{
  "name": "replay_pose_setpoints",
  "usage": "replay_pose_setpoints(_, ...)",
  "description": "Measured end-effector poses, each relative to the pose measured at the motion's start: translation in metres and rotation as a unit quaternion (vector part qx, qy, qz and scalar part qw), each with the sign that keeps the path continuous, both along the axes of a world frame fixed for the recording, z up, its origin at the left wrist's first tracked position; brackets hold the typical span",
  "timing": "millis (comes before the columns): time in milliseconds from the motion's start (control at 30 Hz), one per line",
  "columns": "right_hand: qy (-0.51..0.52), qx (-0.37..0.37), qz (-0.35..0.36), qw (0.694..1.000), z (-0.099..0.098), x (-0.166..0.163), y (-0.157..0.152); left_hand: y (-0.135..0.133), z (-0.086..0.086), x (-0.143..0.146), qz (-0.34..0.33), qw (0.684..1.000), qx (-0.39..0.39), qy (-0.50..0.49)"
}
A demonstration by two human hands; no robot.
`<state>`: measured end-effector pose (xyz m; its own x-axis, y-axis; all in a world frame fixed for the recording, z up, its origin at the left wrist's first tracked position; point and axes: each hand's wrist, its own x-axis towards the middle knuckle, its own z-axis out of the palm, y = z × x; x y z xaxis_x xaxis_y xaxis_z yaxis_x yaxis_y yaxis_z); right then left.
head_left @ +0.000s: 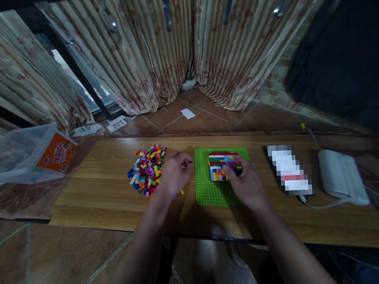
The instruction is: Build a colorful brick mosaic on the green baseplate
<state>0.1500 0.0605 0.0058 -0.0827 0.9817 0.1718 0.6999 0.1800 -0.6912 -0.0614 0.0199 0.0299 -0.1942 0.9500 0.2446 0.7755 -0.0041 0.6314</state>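
Observation:
A green studded baseplate (206, 191) lies on the wooden table, bearing a block built of many coloured toy bricks (220, 163). My right hand (247, 181) rests at the block's right side, its thumb on the top and its fingers round the far right edge. My left hand (175, 174) is left of the baseplate with fingers curled in a pinch; a small dark toy brick (191, 162) shows at the fingertips. Beside it spreads a heap of loose toy bricks (148, 171) in mixed colours, partly hidden by the hand. A yellow brick (182, 192) lies near my left wrist.
A phone (288, 169) with a blurred screen lies right of the baseplate, with a cable running to a white box-shaped device (343, 177). A translucent plastic tub (26, 153) with an orange label stands beyond the table's left end. The table's front edge (212, 237) runs close to me.

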Motion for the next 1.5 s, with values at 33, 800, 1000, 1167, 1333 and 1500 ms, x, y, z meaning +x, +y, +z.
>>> replay_pose_setpoints(33, 0.003, 0.001, -0.002, 1.0, 0.0, 0.0, 0.0, 0.0, -0.001, 0.004, -0.013, 0.999, 0.004, -0.035)
replay_pose_setpoints(800, 0.009, -0.001, 0.001, 1.0, 0.001, 0.001, 0.001, 0.0, -0.022, 0.055, -0.009, 0.988, -0.01, -0.157)
replay_pose_setpoints(1000, -0.001, 0.01, 0.003, 1.0, -0.001, 0.001, 0.002, -0.003, -0.017, 0.057, -0.008, 0.993, -0.012, -0.114)
replay_pose_setpoints(1167, -0.005, 0.009, 0.003, 1.0, -0.002, 0.001, 0.001, -0.003, -0.017, 0.059, 0.001, 0.994, -0.011, -0.104)
replay_pose_setpoints(1333, -0.008, 0.02, 0.012, 1.0, -0.002, 0.002, 0.001, -0.002, -0.019, 0.058, 0.003, 0.995, -0.017, -0.102)
replay_pose_setpoints(1500, -0.015, 0.019, 0.011, 1.0, -0.002, 0.002, 0.001, -0.003, -0.017, 0.059, 0.003, 0.994, -0.022, -0.105)
